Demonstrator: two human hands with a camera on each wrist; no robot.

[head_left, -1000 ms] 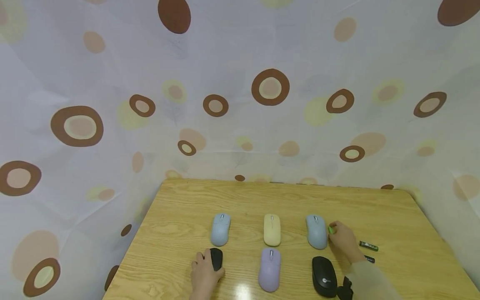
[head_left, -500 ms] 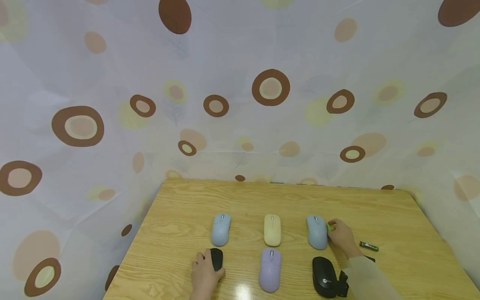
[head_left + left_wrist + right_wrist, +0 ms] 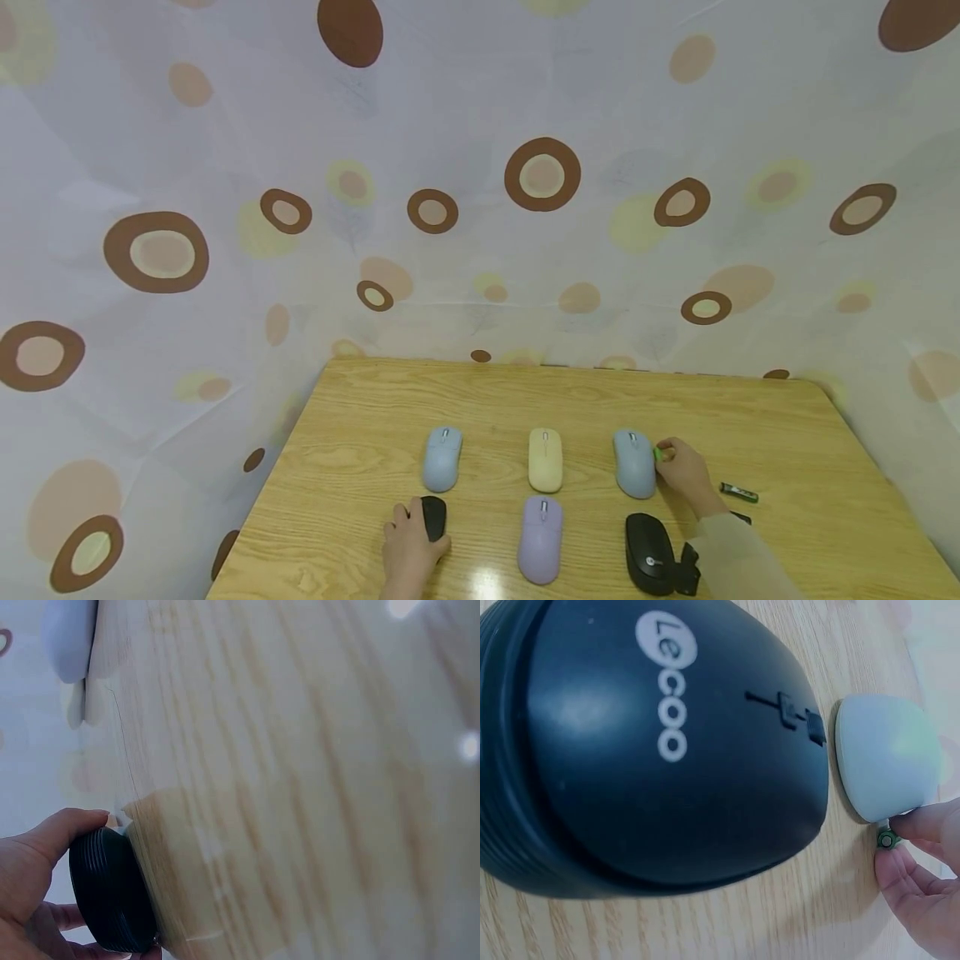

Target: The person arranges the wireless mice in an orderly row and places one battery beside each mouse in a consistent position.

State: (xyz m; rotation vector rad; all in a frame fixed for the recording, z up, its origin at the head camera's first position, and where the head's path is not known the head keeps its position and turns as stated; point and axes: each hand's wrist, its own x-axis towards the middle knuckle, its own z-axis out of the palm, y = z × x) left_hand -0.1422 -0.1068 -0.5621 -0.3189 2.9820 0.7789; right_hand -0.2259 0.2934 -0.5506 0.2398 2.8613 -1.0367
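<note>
My left hand (image 3: 408, 546) grips a small black mouse (image 3: 434, 518) at the left of the table, thumb on one side and fingers on the other. The left wrist view shows the ridged side of this black mouse (image 3: 112, 889) in the fingers. My right hand (image 3: 684, 473) pinches a green battery (image 3: 886, 839) between thumb and fingertips. It is right beside the right-hand light blue mouse (image 3: 634, 463), close over the wood. Most of the battery is hidden by the fingers, with one round end showing. A green-and-black battery (image 3: 738, 492) lies to the right of that hand.
A second light blue mouse (image 3: 442, 459), a yellow mouse (image 3: 544, 460) and a purple mouse (image 3: 540, 540) lie on the table (image 3: 585, 400). A larger black mouse (image 3: 648, 552) marked Lecoo lies near the right forearm. Another dark battery (image 3: 742, 517) is partly hidden by the sleeve.
My right hand has shifted slightly forward with the battery, closer to the light blue mouse, then stayed there. The sleeve covers more of the nearer battery. The left hand has not moved.
</note>
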